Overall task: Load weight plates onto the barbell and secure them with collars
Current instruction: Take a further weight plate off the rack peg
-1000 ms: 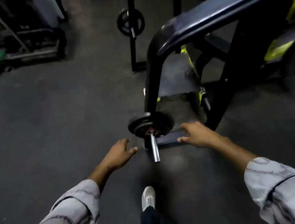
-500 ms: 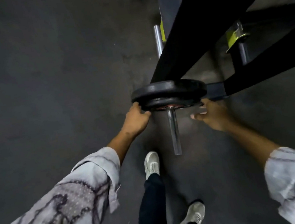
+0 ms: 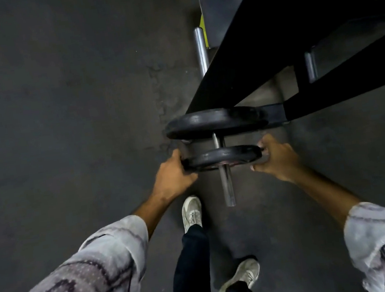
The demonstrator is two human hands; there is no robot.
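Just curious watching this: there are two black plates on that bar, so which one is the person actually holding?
The smaller plate, nearer the bar's free end: left hand and right hand grip its rim. The larger plate sits untouched.

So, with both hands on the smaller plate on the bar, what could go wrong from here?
1. The smaller plate is gripped at its edges by the left hand and right hand; pushed against the larger plate, it may pinch fingers between them.
2. No collar is visible on the bar end, so the plate could slide off.
3. The shoe is close beside the bar end; a dropped plate might hit it.
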